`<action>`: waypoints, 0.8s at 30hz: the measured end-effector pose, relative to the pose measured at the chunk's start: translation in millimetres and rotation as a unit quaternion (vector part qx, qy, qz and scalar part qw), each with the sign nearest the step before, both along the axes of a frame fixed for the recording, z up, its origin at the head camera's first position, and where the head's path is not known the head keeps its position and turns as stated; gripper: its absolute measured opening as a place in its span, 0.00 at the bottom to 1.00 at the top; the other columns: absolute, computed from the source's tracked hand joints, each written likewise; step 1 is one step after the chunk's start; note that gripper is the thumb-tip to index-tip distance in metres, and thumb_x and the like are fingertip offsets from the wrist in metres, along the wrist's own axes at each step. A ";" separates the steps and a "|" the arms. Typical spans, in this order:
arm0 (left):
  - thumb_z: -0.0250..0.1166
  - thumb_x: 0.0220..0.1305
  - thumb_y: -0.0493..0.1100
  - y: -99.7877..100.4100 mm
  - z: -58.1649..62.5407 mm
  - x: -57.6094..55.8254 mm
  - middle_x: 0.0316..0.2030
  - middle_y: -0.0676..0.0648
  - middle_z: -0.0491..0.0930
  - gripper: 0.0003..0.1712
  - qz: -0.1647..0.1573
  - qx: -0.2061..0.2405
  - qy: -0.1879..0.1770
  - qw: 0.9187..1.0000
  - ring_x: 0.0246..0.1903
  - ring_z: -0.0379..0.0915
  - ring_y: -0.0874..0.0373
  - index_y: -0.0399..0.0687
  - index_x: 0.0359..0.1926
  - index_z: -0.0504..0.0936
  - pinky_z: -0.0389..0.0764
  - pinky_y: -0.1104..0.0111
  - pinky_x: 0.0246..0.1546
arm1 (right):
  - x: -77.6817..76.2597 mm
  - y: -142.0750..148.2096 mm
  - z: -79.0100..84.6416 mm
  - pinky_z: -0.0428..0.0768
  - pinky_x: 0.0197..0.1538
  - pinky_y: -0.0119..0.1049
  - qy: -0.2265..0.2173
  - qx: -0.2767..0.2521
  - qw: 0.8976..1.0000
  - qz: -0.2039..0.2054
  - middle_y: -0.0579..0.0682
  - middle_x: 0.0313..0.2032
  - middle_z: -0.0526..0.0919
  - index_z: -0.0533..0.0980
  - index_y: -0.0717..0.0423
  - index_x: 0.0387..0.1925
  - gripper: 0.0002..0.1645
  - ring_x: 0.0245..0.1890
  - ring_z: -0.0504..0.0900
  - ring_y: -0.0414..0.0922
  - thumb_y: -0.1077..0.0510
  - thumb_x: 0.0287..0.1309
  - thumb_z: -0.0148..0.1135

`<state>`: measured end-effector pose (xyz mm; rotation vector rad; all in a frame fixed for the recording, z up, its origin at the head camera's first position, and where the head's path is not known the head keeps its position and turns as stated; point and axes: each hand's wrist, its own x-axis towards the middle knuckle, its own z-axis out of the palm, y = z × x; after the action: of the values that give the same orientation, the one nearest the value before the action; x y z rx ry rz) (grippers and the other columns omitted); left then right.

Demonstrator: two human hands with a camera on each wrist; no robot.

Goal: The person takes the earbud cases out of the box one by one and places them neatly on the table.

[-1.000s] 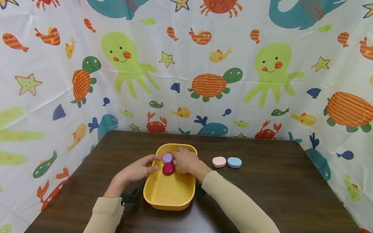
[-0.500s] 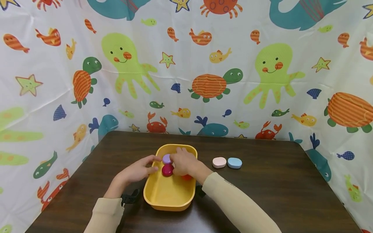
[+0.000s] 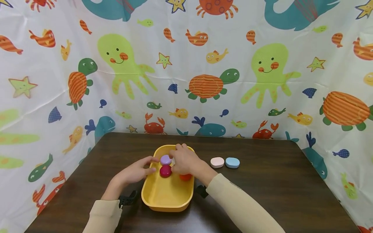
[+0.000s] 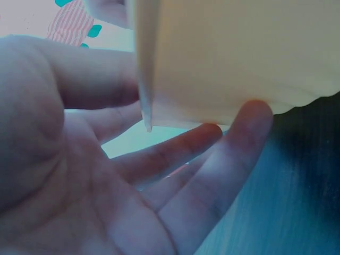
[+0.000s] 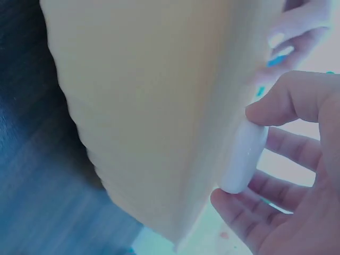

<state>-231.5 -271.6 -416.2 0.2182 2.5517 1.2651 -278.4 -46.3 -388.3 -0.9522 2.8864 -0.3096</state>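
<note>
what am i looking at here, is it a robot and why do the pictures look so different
No robot, just a person's left hand and right hand. The wide pictures are from a camera on the head; each close-up is from a camera on one wrist. On the dark table stands a yellow tub, with a pink piece and a blue piece to its right. Inside are a purple piece, a crimson piece and an orange piece. The left hand holds the tub's left side; the right hand pinches a pale piece between thumb and fingers.

Forearms (image 3: 240, 200) angled inward; left fingers (image 4: 231, 159) parted, right fingers (image 5: 241, 215) curled, pinching.
</note>
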 end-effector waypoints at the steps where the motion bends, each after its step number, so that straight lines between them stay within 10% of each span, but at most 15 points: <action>1: 0.61 0.72 0.42 -0.3 -0.2 0.4 0.60 0.38 0.73 0.23 0.000 0.000 0.000 1.000 0.52 0.74 0.46 0.45 0.65 0.74 0.83 0.51 0.49 | 1.5 1.2 2.6 0.80 0.52 0.38 0.004 -0.005 1.000 0.002 0.48 0.53 0.76 0.81 0.44 0.56 0.29 0.52 0.69 0.45 0.48 0.51 0.76; 24: 0.61 0.72 0.42 -0.6 0.1 2.6 0.60 0.37 0.72 0.24 0.002 0.007 -0.007 1.000 0.52 0.74 0.45 0.44 0.66 0.73 0.83 0.50 0.50 | 22.0 39.0 38.9 0.82 0.45 0.34 0.033 -0.046 0.998 -0.014 0.46 0.46 0.74 0.80 0.44 0.50 0.23 0.49 0.68 0.44 0.52 0.51 0.72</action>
<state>-228.9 -272.3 -416.0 0.2064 2.5322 1.2822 -256.4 -7.3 -349.4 -0.9554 2.9701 -0.4256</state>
